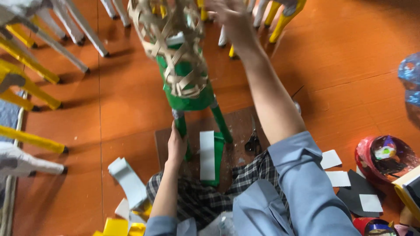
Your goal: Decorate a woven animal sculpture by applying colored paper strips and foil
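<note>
A tall animal-shaped figure stands in front of me, its woven bamboo-strip frame bare at the top and its body and legs wrapped in green paper. My left hand grips the front left green leg near its foot. My right hand reaches up to the top of the frame at the picture's upper edge; it is blurred, and I cannot tell whether it grips the frame. A white paper strip on a green strip lies between the legs on a brown board.
Black scissors lie on the board by my right arm. White and yellow figure legs stand at the left and back. White and black paper pieces and a red bowl sit right. Paper scraps lie left of my knee.
</note>
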